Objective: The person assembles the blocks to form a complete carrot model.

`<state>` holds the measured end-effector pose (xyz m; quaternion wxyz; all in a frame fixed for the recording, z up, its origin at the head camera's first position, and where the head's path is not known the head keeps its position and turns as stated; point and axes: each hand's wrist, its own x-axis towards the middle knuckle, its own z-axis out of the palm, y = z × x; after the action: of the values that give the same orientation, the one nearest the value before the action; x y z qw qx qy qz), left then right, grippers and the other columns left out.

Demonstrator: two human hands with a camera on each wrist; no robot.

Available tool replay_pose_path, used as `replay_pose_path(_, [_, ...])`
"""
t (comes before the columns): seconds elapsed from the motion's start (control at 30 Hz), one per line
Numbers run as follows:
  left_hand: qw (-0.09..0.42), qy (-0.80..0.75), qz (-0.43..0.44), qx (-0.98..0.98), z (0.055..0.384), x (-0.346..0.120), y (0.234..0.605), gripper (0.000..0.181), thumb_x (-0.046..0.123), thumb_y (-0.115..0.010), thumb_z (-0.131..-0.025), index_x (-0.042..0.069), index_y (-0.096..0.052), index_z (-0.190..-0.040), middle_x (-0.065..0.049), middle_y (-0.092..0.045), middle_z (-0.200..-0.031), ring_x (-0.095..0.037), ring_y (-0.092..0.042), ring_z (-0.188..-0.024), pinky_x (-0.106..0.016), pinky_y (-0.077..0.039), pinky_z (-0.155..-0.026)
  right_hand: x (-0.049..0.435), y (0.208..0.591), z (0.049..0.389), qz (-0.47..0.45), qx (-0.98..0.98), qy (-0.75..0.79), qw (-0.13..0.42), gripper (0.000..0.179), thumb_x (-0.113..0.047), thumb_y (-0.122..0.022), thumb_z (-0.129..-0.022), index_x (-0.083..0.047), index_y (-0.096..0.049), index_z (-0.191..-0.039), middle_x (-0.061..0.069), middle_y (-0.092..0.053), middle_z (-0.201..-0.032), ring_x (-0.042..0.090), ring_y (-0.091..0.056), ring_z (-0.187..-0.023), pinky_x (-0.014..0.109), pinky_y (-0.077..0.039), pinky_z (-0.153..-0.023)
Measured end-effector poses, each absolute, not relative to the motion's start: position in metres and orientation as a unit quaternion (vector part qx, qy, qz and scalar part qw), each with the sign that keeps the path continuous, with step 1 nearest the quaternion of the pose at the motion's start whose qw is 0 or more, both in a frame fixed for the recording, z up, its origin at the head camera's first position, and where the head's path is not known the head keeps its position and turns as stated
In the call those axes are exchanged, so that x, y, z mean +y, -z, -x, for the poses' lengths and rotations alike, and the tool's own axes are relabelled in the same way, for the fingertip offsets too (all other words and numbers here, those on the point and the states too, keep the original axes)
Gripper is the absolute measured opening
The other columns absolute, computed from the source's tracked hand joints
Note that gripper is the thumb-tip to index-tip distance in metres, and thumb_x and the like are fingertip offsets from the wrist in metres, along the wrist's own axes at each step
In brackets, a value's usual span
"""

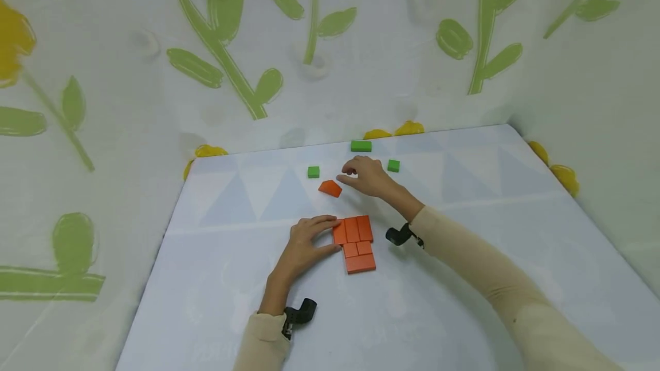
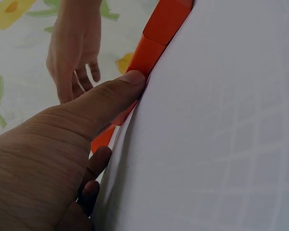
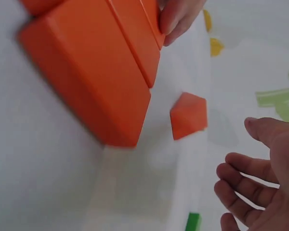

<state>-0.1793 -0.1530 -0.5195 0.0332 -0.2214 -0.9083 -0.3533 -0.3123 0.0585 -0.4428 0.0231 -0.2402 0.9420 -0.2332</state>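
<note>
Several orange blocks (image 1: pixel 365 229) lie flush together on the table, a row of upright rectangles above smaller pieces and a wide one. My left hand (image 1: pixel 301 248) pinches the leftmost orange block (image 1: pixel 339 233) between thumb and index finger, at its near and far ends. In the left wrist view the thumb (image 2: pixel 106 98) presses against an orange block's side. Beyond the group lies a loose, angular orange block (image 1: pixel 330 188). My right hand (image 1: pixel 366 177) hovers just right of that piece, fingers loosely bent and holding nothing; the right wrist view shows a gap between them.
Toward the table's far edge lie a green rectangular block (image 1: pixel 361 146), a small green block (image 1: pixel 313 172) on the left and another small green block (image 1: pixel 394 165) on the right. A flower-patterned wall covering (image 1: pixel 361 90) rises behind the white table (image 1: pixel 222 279).
</note>
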Motion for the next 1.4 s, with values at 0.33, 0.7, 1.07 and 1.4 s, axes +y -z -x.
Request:
replay_pose_path(0.33, [0.049, 0.354, 0.245, -0.901, 0.18, -0.148, 0.518, 0.054, 0.038, -0.08, -0.085, 0.023, -0.065, -0.135, 0.009, -0.057, -0.14, -0.02, -0.05, -0.119, -0.045, -0.033, -0.093, 0.031, 0.447, 0.32, 0.278, 0.95, 0.13, 0.063, 0.025, -0.032, -0.07, -0.096, -0.015, -0.074, -0.114, 0.002, -0.067, -0.104, 0.025, -0.058, -0.102, 0.052, -0.034, -0.096])
replay_pose_path(0.7, [0.041, 0.351, 0.228, -0.908, 0.181, -0.157, 0.517, 0.054, 0.038, -0.08, -0.086, 0.026, -0.065, -0.136, 0.011, -0.057, -0.14, -0.02, -0.05, -0.12, -0.045, -0.034, -0.094, 0.01, 0.451, 0.314, 0.278, 0.957, 0.084, 0.021, 0.036, -0.043, -0.061, -0.099, -0.011, -0.074, -0.11, 0.003, -0.07, -0.099, 0.024, -0.06, -0.096, 0.049, -0.037, -0.095])
replay_pose_path(1.07, [0.05, 0.345, 0.234, -0.908, 0.182, -0.16, 0.512, 0.054, 0.038, -0.079, -0.086, 0.023, -0.065, -0.135, 0.009, -0.057, -0.14, -0.021, -0.05, -0.119, -0.045, -0.034, -0.094, -0.004, 0.452, 0.313, 0.263, 0.963, 0.062, 0.007, 0.03, -0.04, -0.072, -0.093, -0.011, -0.073, -0.096, -0.002, -0.062, -0.075, 0.021, -0.058, -0.079, 0.044, -0.039, -0.088])
replay_pose_path(1.4, [0.037, 0.347, 0.23, -0.909, 0.179, -0.158, 0.513, 0.053, 0.039, -0.078, -0.087, 0.024, -0.065, -0.136, 0.008, -0.056, -0.142, -0.021, -0.049, -0.121, -0.048, -0.033, -0.097, -0.002, 0.459, 0.299, 0.367, 0.929, 0.027, -0.046, 0.046, -0.038, -0.078, -0.087, -0.011, -0.064, -0.122, 0.006, -0.063, -0.121, 0.025, -0.054, -0.111, 0.047, -0.032, -0.1])
